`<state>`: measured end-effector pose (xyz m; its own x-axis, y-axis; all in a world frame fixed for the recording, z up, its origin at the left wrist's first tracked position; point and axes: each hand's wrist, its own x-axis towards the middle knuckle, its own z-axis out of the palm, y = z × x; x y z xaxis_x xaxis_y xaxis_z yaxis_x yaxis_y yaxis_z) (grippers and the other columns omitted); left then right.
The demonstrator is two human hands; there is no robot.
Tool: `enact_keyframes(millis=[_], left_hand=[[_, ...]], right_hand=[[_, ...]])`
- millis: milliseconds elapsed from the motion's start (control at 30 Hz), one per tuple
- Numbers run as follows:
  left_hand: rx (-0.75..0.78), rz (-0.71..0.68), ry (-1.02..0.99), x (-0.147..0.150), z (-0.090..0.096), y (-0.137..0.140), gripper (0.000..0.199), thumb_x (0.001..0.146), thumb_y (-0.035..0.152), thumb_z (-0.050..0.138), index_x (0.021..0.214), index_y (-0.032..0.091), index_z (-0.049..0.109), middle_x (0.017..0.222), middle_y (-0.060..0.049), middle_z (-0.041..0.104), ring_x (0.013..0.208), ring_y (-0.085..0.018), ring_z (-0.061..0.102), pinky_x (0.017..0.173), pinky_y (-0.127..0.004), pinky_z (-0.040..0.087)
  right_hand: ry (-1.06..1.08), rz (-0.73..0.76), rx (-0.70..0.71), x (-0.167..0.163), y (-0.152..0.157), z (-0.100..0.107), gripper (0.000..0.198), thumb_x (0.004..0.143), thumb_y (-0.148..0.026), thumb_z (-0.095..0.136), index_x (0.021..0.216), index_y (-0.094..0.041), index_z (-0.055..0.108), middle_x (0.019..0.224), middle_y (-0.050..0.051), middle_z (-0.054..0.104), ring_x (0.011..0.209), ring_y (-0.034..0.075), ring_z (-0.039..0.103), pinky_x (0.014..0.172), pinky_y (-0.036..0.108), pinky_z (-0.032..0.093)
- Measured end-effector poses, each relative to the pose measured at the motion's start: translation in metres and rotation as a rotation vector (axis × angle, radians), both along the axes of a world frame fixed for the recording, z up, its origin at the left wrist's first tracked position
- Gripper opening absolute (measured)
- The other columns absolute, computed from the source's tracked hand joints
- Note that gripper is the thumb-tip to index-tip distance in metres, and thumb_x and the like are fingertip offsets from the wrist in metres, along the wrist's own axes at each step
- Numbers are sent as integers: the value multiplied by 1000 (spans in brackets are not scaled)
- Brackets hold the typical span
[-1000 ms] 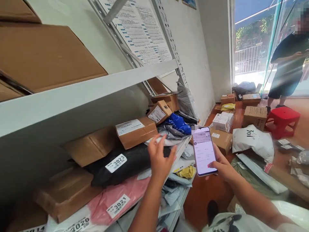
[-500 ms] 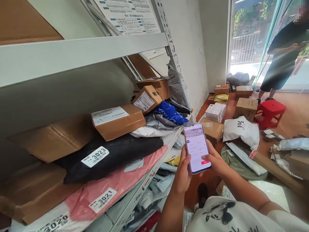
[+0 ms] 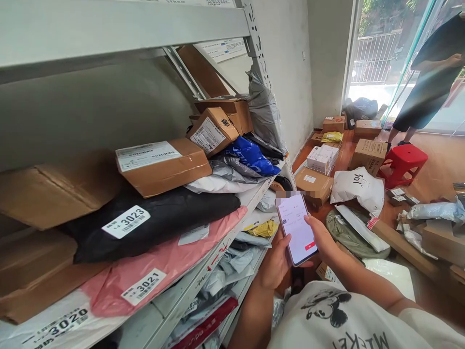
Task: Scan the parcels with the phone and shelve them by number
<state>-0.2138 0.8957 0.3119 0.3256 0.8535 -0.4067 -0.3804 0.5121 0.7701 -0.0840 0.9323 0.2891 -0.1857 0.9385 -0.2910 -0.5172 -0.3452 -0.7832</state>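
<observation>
A smartphone (image 3: 297, 228) with a lit, mostly white screen and a red button near its bottom is held in front of my body. My left hand (image 3: 275, 261) grips its left side and lower edge, thumb on the frame. Around the right side closes my right hand (image 3: 321, 242), its thumb at the right part of the screen. To the left, on the shelf, lie a black parcel (image 3: 196, 213) labelled 3023 and a pink parcel (image 3: 174, 259) labelled 3021. A white parcel (image 3: 69, 317) bears the label 3020.
Cardboard boxes (image 3: 163, 165) and a blue bag (image 3: 250, 155) rest on the metal shelf (image 3: 218, 254). Parcels, including a white bag (image 3: 358, 189), cover much of the floor by a red stool (image 3: 401, 165). A person (image 3: 428, 92) stands near the glass door.
The view has shifted, with the shelf sitting higher in the picture. My right thumb has moved up from the screen's bottom, and the page on the phone has scrolled.
</observation>
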Motion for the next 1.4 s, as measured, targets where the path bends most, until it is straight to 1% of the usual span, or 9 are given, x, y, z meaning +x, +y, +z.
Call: enact_keyframes(millis=[100, 233, 400, 600, 700, 800, 933, 1167, 1400], left_hand=[[-4, -3, -2, -2, -10, 2, 78, 70, 65, 73, 140, 41, 45, 154, -4, 44, 126, -39, 54, 81, -50, 60], [23, 37, -51, -3, -15, 4, 77, 71, 60, 72, 140, 41, 44, 152, -4, 45, 123, -38, 55, 79, -49, 61], [23, 67, -13, -1, -3, 3, 79, 67, 45, 72, 140, 37, 42, 151, -5, 46, 123, -38, 55, 71, -43, 63], [43, 129, 33, 0, -2, 1, 88, 60, 27, 71, 142, 29, 39, 138, -9, 58, 119, -34, 57, 68, -32, 63], [53, 120, 78, 2, -1, 0, 86, 62, 29, 71, 142, 28, 40, 137, -10, 58, 107, -31, 63, 56, -26, 59], [60, 127, 139, 6, -1, 0, 88, 65, 29, 69, 146, 28, 36, 133, -11, 61, 97, -30, 66, 47, -24, 56], [84, 132, 120, 5, -4, -1, 87, 66, 27, 65, 147, 28, 36, 134, -11, 60, 100, -31, 66, 48, -28, 59], [73, 152, -35, -2, -11, -2, 91, 68, 29, 63, 153, 31, 30, 142, -9, 55, 112, -34, 61, 51, -27, 60], [78, 145, -98, -2, -9, -2, 90, 71, 29, 63, 154, 34, 29, 145, -8, 53, 113, -35, 61, 55, -33, 62]], right_hand=[[-5, -24, -26, -2, 1, -5, 52, 62, -66, 75, 83, -19, 68, 68, 3, 70, 57, 18, 57, 57, 29, 40], [53, -6, 48, -1, 1, -10, 52, 69, -66, 69, 91, -18, 69, 81, 4, 73, 72, 22, 63, 69, 32, 46], [83, 39, 185, 6, -1, -7, 40, 68, -42, 69, 103, -22, 66, 94, 1, 73, 80, 20, 61, 72, 30, 45], [76, 175, 228, 19, -1, -12, 59, 53, -17, 63, 112, -26, 62, 101, -3, 71, 90, 21, 59, 76, 30, 47], [83, 227, 275, 22, -2, -13, 67, 52, -12, 61, 117, -29, 58, 106, -4, 70, 90, 20, 59, 76, 29, 48], [72, 243, 295, 20, -4, -13, 62, 57, -14, 66, 117, -29, 57, 105, -4, 70, 87, 18, 60, 72, 28, 49], [-2, 201, 307, 14, -6, -14, 55, 66, -24, 73, 117, -29, 55, 105, -2, 70, 85, 18, 61, 71, 29, 50], [32, 176, 269, 13, -5, -22, 57, 55, -15, 61, 112, -27, 61, 100, -3, 70, 87, 19, 59, 69, 28, 47], [48, 171, 268, 12, -6, -19, 57, 56, -18, 62, 113, -28, 61, 99, -3, 70, 87, 20, 59, 70, 29, 47]])
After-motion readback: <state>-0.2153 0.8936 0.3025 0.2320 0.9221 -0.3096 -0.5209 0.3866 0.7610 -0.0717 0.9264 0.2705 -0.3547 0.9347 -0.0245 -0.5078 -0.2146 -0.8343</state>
